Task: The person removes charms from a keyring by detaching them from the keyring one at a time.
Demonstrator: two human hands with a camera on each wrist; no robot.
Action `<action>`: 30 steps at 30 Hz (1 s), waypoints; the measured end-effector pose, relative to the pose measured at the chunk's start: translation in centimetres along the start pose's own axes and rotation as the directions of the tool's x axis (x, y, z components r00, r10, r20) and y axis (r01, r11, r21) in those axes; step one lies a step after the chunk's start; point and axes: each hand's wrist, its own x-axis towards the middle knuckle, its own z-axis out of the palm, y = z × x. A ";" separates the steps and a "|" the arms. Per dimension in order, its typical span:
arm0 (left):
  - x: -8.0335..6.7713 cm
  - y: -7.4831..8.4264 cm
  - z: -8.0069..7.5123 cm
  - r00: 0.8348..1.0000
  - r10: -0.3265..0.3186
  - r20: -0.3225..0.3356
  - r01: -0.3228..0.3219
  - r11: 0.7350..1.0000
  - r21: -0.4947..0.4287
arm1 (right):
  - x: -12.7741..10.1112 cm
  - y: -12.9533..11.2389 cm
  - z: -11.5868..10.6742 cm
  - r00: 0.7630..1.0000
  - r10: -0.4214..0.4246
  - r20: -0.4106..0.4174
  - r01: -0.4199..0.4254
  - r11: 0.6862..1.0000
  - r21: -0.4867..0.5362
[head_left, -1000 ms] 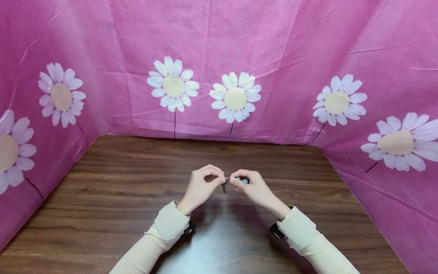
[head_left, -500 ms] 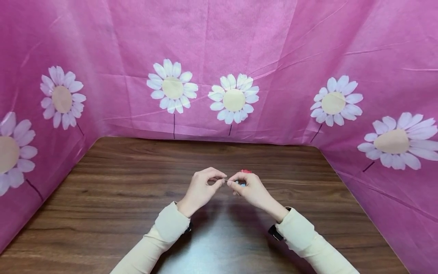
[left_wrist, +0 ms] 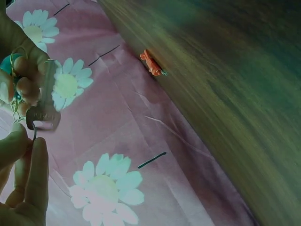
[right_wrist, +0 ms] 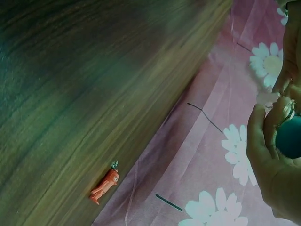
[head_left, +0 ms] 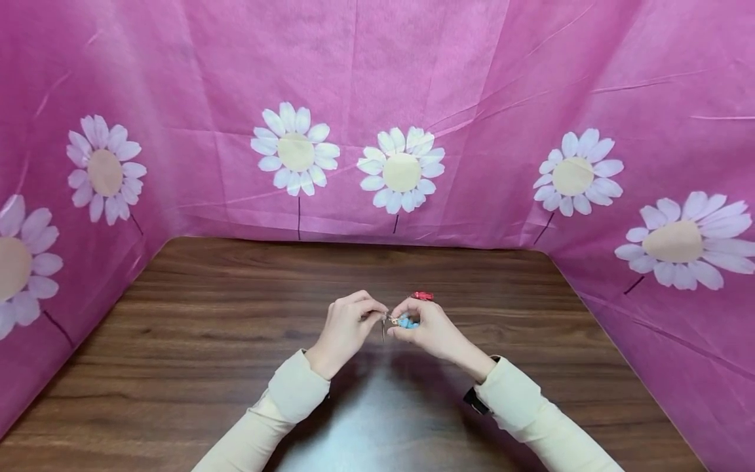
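Two hands joined over brown wooden table [head_left: 206,314]: left hand [head_left: 345,328] pinching small metal key [left_wrist: 43,113] hanging blade-down, right hand [head_left: 433,331] gripping blue round charm [head_left: 406,322]; open tabletop all round.

Both hands, left [head_left: 345,326] and right [head_left: 429,329], meet fingertip to fingertip, fingers curled, pinching.

A makeshift recording booth is suggested: a dark wood-grain surface [head_left: 236,328] is enclosed on three sides by pink daisy-printed cloth [head_left: 472,78].
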 end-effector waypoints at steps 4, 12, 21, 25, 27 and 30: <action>0.1 -0.5 0.1 0.998 -0.046 -0.050 0.041 0.995 -0.093 | 0.1 0.1 0.0 0.998 -0.038 -0.051 0.037 0.999 -0.020; 0.5 -0.6 0.2 0.976 -0.202 -0.079 0.163 0.925 -0.343 | 0.7 -0.1 0.0 0.985 -0.094 -0.144 0.094 0.996 -0.004; 1.2 1.9 -1.2 0.907 -0.422 -0.009 0.364 0.792 -0.490 | 0.7 -0.2 0.2 0.992 -0.040 -0.120 0.054 0.992 0.115; 0.9 1.0 -0.4 0.890 -0.457 0.008 0.380 0.731 -0.567 | 0.9 -0.2 0.1 0.993 -0.041 -0.108 0.057 0.988 0.143; 0.8 0.6 0.1 0.886 -0.464 0.022 0.381 0.698 -0.606 | 0.9 -0.1 0.0 0.994 -0.032 -0.100 0.049 0.983 0.176; 0.8 0.8 0.3 0.869 -0.491 0.053 0.410 0.657 -0.633 | 0.8 -0.1 -0.2 0.996 -0.017 -0.092 0.036 0.978 0.206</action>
